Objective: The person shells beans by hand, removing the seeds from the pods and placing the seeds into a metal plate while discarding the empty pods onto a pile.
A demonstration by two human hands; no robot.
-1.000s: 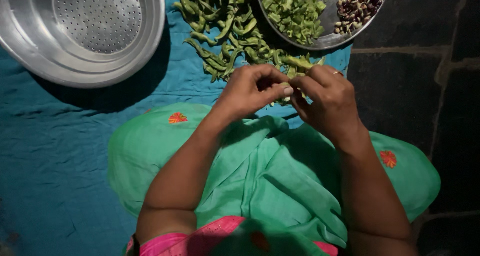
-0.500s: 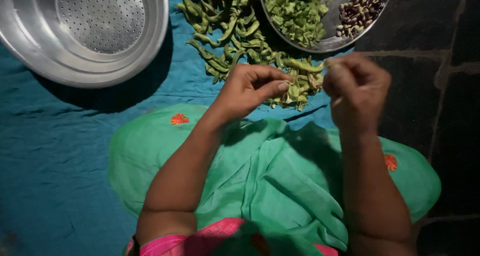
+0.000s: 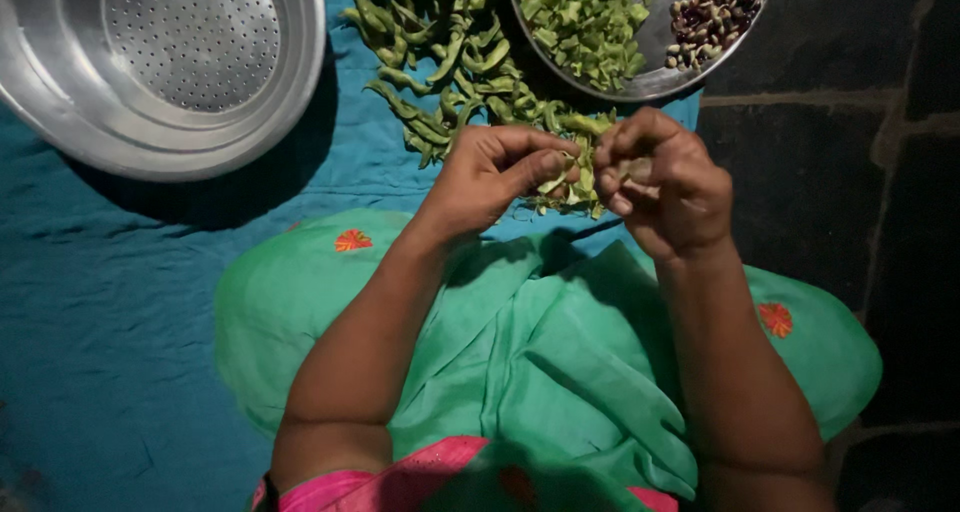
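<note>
- Green bean pod (image 3: 560,180) pinched between left hand (image 3: 495,177) and right hand (image 3: 665,187), held over the pod pile (image 3: 470,62) so scraps drop there.
- Fingers of both curled tight on it.
- Right hand, half a second ago apart near the steel plate (image 3: 655,77), is back at the left.
- Steel colander (image 3: 160,62) sits aside on the teal cloth (image 3: 100,302).

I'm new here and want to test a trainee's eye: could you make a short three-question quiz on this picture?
1. True or false: the metal colander holds green pods.
2. What lies beside the chopped green pieces on the metal plate? A) dark beans B) rice C) onions
3. What do the left hand and right hand pinch between them?

Key: 1. False, it holds nothing. 2. A, dark beans. 3. A green pod, above the pile of pods.
</note>
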